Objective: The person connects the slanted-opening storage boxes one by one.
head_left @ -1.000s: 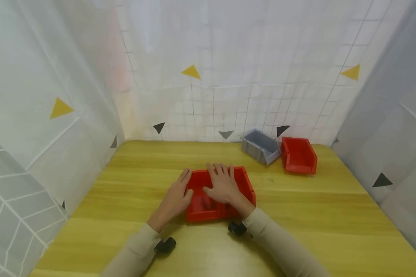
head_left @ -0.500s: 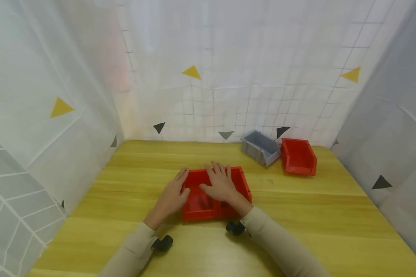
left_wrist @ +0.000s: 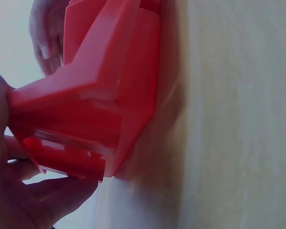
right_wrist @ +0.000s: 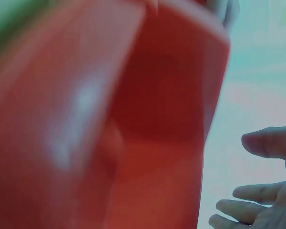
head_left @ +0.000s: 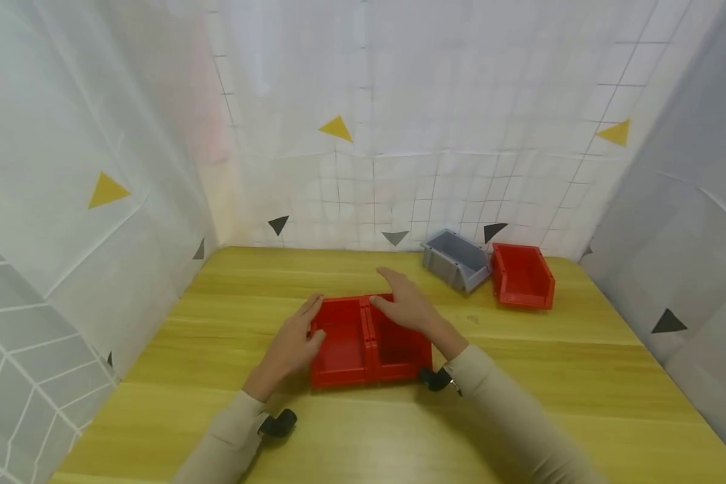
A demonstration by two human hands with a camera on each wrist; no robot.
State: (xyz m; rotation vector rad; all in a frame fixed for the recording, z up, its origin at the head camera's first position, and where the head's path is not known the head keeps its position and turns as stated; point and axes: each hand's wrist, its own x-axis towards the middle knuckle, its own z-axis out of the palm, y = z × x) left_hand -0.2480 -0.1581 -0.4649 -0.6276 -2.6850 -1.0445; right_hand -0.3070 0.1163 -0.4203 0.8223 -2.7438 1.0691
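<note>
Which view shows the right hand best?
The head view: it shows the right hand from wrist to fingertip, by the paired red bins. The right wrist view cuts it off at the edge, showing thumb and fingers; the left wrist view shows part of it behind the bins.

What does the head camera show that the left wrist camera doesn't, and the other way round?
Only the head view shows the gray bin and separate red bin at the back right, plus the yellow triangles on the backdrop.

Only the left wrist view shows the outer wall of the left red bin close up.

Both show that bin, the left hand gripping it, the right hand, and the tabletop.
</note>
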